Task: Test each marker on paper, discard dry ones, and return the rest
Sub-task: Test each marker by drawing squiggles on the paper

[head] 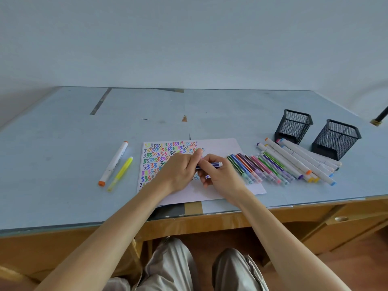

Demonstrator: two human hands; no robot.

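A white sheet of paper lies near the desk's front edge, its left part filled with coloured zigzag marks. Over it my right hand grips a dark blue marker by the barrel, its white end pointing right. My left hand pinches the marker's left end, where the cap sits hidden under the fingers. To the right lies a row of thin coloured markers, then thicker white markers. Left of the paper rest a white orange-capped marker and a yellow highlighter.
Two black mesh pen holders stand at the back right, behind the white markers. The desk has a pale blue top and a wooden front with drawers. My knees show under the desk edge.
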